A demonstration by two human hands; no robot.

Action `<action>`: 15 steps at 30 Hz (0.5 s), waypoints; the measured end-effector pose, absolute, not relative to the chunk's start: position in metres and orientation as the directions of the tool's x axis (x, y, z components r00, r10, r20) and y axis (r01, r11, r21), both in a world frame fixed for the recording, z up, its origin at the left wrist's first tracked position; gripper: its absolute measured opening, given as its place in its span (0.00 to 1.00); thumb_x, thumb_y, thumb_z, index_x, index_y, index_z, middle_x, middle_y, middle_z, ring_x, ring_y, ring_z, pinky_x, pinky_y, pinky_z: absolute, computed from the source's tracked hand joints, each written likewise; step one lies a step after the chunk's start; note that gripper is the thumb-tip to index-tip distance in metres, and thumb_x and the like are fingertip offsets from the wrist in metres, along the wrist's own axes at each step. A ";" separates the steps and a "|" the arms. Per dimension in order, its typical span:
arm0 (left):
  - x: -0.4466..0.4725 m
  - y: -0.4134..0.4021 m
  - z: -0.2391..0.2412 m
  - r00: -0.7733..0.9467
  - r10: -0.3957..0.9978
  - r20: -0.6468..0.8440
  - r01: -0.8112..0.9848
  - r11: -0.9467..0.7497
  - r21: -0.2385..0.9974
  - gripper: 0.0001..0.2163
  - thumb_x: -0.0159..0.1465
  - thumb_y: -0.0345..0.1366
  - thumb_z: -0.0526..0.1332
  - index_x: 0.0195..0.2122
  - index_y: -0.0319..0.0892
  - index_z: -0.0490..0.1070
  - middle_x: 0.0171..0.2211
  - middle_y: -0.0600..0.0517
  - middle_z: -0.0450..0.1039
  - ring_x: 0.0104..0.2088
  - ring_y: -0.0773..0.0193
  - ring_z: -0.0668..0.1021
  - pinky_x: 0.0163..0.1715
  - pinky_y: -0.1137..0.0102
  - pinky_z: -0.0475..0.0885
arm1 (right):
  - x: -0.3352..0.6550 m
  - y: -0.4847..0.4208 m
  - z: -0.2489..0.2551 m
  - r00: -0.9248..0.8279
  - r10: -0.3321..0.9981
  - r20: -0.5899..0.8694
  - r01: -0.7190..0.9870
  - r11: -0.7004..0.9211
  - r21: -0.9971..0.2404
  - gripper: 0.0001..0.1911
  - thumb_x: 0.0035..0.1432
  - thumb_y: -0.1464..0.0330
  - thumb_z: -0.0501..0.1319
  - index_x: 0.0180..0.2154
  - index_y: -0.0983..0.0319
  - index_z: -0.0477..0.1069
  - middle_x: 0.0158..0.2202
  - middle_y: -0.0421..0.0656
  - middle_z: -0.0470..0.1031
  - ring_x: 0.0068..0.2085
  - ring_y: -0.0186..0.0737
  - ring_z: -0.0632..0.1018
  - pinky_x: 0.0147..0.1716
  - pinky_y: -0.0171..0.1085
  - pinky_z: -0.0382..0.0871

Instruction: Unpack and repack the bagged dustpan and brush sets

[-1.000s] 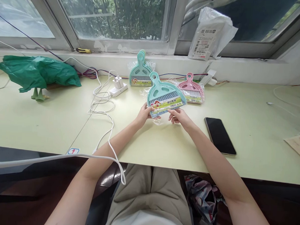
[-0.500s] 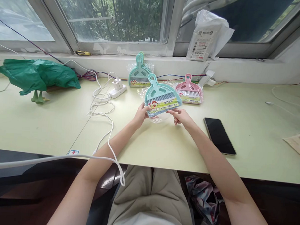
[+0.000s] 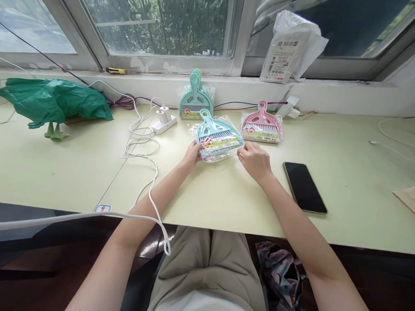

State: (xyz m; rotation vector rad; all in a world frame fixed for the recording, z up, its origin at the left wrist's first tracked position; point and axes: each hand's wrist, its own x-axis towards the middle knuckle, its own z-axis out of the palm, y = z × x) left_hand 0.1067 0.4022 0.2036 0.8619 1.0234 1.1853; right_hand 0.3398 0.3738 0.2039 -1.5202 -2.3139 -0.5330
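A small teal dustpan-and-brush set [image 3: 217, 136] in clear plastic wrap lies low over the pale green table [image 3: 72, 168], its handle pointing toward the window. My left hand [image 3: 193, 155] grips its left lower corner with curled fingers. At the right lower corner my right hand [image 3: 255, 160] pinches the wrap, knuckles up. A pink wrapped set [image 3: 262, 126] lies just behind and to the right. A stack of teal wrapped sets [image 3: 195, 97] leans against the wall under the sill.
A black phone [image 3: 304, 186] lies face up right of my right hand. A white charger and power strip [image 3: 163, 119] with looping white cable [image 3: 142, 148] sit to the left. A green plastic bag [image 3: 53, 100] lies far left. A white parcel bag [image 3: 289, 49] rests on the sill.
Both hands have lowered the teal set from a raised, tilted position down toward the table and slightly away from me. My right hand has turned knuckles-up over the set's edge.
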 end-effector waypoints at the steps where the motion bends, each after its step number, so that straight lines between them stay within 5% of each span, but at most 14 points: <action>1: 0.106 0.403 0.202 0.062 0.982 -0.179 -0.322 0.189 0.928 0.15 0.46 0.30 0.57 0.38 0.42 0.63 0.34 0.52 0.74 0.26 0.67 0.76 0.24 0.72 0.75 | 0.341 0.374 0.204 -0.449 0.764 0.463 0.891 0.424 0.164 0.10 0.62 0.70 0.53 0.36 0.61 0.73 0.41 0.50 0.75 0.43 0.48 0.72 0.34 0.41 0.59; 8: 0.105 0.404 0.201 0.059 0.946 -0.319 -0.383 0.316 0.868 0.13 0.46 0.26 0.54 0.35 0.36 0.66 0.32 0.45 0.76 0.31 0.59 0.79 0.26 0.67 0.78 | 0.340 0.374 0.203 -0.694 0.601 0.396 0.709 0.667 0.229 0.09 0.59 0.75 0.53 0.36 0.60 0.70 0.43 0.45 0.75 0.49 0.44 0.70 0.55 0.45 0.50; 15: 0.101 0.409 0.200 0.042 0.930 -0.366 -0.411 0.350 0.842 0.14 0.48 0.25 0.54 0.37 0.37 0.67 0.30 0.48 0.76 0.29 0.61 0.79 0.24 0.70 0.78 | 0.342 0.377 0.196 -0.605 0.696 0.387 0.794 0.567 0.220 0.11 0.60 0.75 0.52 0.41 0.61 0.70 0.34 0.45 0.76 0.39 0.44 0.71 0.45 0.43 0.52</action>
